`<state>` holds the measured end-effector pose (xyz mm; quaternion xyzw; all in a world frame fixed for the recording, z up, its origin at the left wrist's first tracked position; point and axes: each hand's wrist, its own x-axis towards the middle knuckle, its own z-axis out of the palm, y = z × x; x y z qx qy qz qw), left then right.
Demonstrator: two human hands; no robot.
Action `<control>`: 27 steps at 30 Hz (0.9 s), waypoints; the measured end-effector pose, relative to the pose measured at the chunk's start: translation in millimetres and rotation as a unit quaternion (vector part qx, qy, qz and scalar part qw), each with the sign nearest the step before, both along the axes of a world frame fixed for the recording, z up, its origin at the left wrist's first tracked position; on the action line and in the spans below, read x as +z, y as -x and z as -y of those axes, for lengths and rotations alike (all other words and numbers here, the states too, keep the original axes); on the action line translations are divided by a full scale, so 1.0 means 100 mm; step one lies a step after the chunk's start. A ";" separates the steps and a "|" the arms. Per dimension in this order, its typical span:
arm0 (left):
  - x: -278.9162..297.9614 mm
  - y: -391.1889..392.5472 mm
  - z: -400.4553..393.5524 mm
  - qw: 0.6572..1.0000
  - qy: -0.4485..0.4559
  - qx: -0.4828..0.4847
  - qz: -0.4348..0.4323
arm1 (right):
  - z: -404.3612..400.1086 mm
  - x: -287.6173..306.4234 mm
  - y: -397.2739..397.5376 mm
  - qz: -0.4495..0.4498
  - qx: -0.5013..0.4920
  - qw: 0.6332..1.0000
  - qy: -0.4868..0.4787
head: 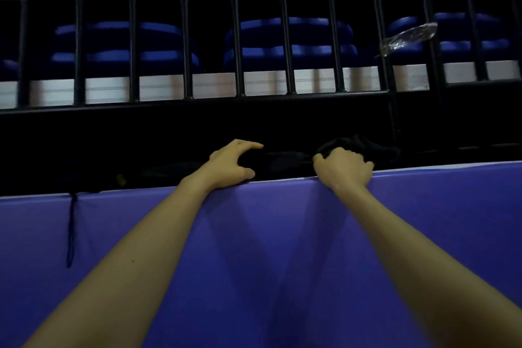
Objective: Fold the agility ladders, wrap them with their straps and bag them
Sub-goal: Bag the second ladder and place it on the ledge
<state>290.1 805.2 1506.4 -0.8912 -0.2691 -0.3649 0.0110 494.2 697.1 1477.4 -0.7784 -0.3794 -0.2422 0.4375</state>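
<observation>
A black fabric bag (285, 162) lies along the top edge of a purple padded wall (268, 248), hard to make out against the dark ledge behind. My left hand (231, 167) curves over the bag's left part, thumb below and fingers on top. My right hand (343, 168) grips a bunched end of the black fabric (356, 143) in a fist. A small yellow spot (121, 179) shows in the dark at the left; what it belongs to is unclear. A dark cord (71, 232) hangs down the pad at the left.
Behind the ledge stands a black railing (237, 37) of vertical bars, with rows of folded blue seats (291, 45) beyond it. A clear plastic bottle (408, 38) is lodged between the bars at the upper right.
</observation>
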 end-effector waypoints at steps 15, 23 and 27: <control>-0.48 0.29 0.59 0.995 -0.073 -0.009 0.065 | 0.26 -0.39 0.70 0.046 0.124 0.980 -0.151; -1.62 0.36 1.29 0.981 -0.046 -0.173 0.075 | 1.03 -1.43 1.36 -0.028 0.119 0.971 -0.207; -2.49 0.45 1.81 0.964 0.063 -0.249 0.069 | 1.75 -2.37 1.69 -0.132 0.057 0.975 -0.169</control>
